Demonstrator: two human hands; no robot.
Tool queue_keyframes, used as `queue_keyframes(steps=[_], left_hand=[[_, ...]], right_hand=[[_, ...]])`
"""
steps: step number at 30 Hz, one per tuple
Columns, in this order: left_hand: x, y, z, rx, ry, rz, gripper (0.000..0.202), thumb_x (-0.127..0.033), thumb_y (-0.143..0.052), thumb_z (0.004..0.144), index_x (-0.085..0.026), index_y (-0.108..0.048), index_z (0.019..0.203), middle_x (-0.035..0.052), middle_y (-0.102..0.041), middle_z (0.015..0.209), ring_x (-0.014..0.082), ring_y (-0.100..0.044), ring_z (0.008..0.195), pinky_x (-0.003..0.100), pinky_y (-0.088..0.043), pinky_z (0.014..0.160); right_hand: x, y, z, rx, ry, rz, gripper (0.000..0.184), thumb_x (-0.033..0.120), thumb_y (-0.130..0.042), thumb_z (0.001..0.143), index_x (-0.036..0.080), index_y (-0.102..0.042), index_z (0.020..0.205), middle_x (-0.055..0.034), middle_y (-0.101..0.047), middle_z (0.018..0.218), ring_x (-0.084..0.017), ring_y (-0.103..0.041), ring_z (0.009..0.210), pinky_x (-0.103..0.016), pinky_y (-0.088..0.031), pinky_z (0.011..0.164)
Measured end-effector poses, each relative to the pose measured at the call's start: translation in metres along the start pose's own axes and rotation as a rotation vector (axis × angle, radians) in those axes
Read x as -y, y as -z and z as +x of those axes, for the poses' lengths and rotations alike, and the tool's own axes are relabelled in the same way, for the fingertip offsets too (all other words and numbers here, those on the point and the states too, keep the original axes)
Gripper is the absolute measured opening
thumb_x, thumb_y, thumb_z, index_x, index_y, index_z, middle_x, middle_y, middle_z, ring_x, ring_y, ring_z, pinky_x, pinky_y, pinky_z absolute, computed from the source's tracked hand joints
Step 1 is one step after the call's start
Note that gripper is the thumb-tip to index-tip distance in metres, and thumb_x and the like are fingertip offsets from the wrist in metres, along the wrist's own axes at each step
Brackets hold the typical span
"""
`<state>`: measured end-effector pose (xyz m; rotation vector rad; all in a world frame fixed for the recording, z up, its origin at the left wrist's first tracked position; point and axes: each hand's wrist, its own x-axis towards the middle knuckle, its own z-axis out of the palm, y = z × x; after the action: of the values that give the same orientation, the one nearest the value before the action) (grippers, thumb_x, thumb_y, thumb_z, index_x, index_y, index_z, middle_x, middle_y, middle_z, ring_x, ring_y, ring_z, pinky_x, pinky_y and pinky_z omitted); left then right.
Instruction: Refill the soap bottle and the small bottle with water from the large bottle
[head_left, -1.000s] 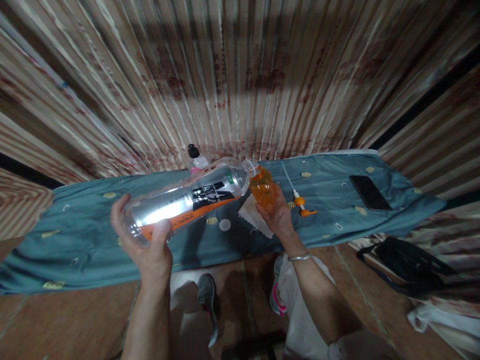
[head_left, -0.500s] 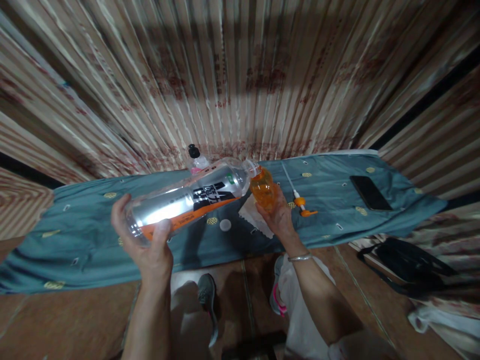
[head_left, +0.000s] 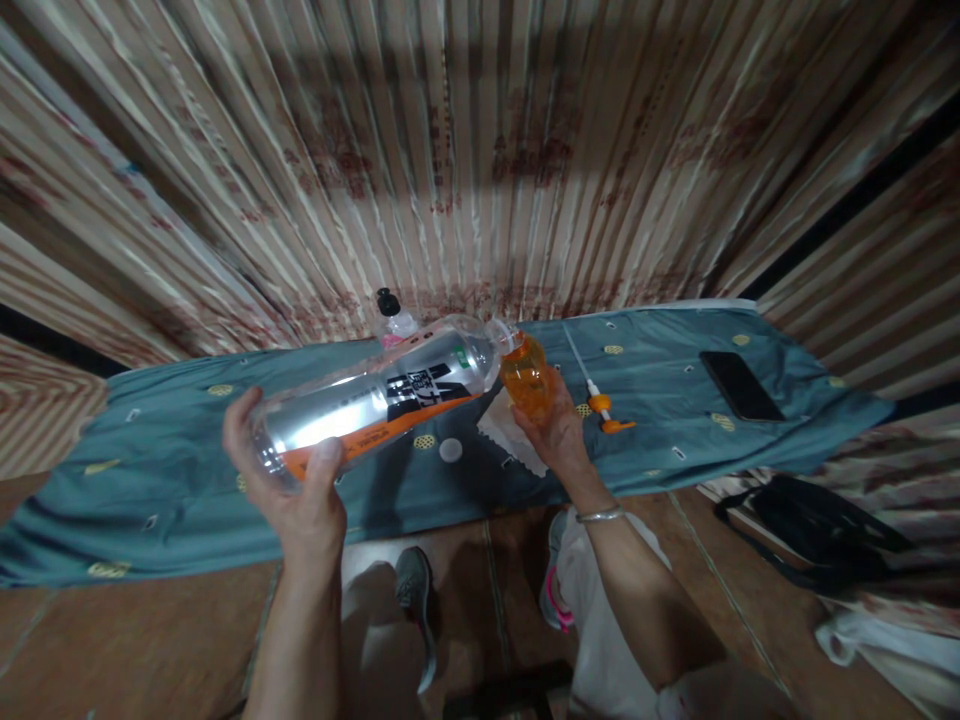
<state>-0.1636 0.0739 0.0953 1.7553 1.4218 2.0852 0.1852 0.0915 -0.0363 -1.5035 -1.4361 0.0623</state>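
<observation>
Nothing visibly moved, left fingers (head_left: 240,428) curled around large bottle (head_left: 375,405) near base, right fingers (head_left: 559,402) wrapped around orange bottle (head_left: 523,370)

Probably a home (which room, I cannot tell): pleated curtains (head_left: 480,150) with reddish prints hang close behind a narrow table (head_left: 187,430) draped in teal patterned fabric. On it lie 1 phone (head_left: 741,386) and 1 orange-and-white pump top (head_left: 600,403), ordinary household things; the floor (head_left: 150,640) is brown tile.
</observation>
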Motion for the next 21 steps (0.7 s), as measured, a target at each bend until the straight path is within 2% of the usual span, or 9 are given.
queue_keyframes(steps=[6, 10, 13, 16, 21], left_hand=[[0.008, 0.001, 0.001, -0.002, -0.037, -0.045, 0.083, -0.066, -0.095, 0.095, -0.036, -0.075, 0.17, 0.008, -0.077, 0.148, 0.0367, -0.076, 0.13, 0.059, -0.061, 0.129], [0.015, 0.001, 0.003, -0.013, -0.071, -0.07, 0.087, -0.068, -0.096, 0.091, -0.032, -0.076, 0.168, 0.0064, -0.078, 0.147, 0.034, -0.076, 0.129, 0.055, -0.058, 0.126], [0.017, 0.001, 0.003, -0.011, -0.06, -0.079, 0.088, -0.069, -0.096, 0.091, -0.032, -0.075, 0.168, 0.0064, -0.079, 0.148, 0.0341, -0.076, 0.13, 0.054, -0.058, 0.123], [0.014, 0.001, 0.002, -0.002, -0.064, -0.081, 0.087, -0.068, -0.097, 0.093, -0.032, -0.075, 0.169, 0.0069, -0.08, 0.148, 0.0346, -0.076, 0.129, 0.054, -0.059, 0.121], [0.009, 0.001, 0.001, -0.006, -0.068, -0.039, 0.081, -0.066, -0.095, 0.097, -0.036, -0.076, 0.17, 0.0083, -0.078, 0.15, 0.0375, -0.076, 0.131, 0.06, -0.061, 0.127]], right_hand=[[0.003, 0.001, 0.001, 0.015, -0.043, 0.004, 0.086, 0.073, -0.079, 0.113, 0.02, -0.064, 0.179, -0.0264, -0.081, 0.169, -0.047, -0.08, 0.161, -0.074, -0.069, 0.135], [0.003, 0.0, 0.0, -0.012, -0.016, -0.02, 0.086, 0.076, -0.074, 0.113, 0.018, -0.063, 0.175, -0.0306, -0.081, 0.167, -0.052, -0.082, 0.157, -0.085, -0.071, 0.128], [0.001, -0.001, 0.0, -0.031, 0.001, -0.043, 0.088, 0.079, -0.074, 0.113, 0.014, -0.067, 0.172, -0.0332, -0.083, 0.164, -0.052, -0.084, 0.155, -0.083, -0.073, 0.13], [-0.001, -0.002, -0.001, -0.036, 0.019, -0.021, 0.085, 0.078, -0.076, 0.115, 0.018, -0.07, 0.174, -0.0302, -0.083, 0.164, -0.049, -0.083, 0.156, -0.078, -0.073, 0.132], [-0.002, -0.001, -0.001, -0.025, 0.031, -0.033, 0.084, 0.078, -0.077, 0.116, 0.02, -0.068, 0.176, -0.0276, -0.084, 0.165, -0.049, -0.083, 0.158, -0.08, -0.073, 0.132]])
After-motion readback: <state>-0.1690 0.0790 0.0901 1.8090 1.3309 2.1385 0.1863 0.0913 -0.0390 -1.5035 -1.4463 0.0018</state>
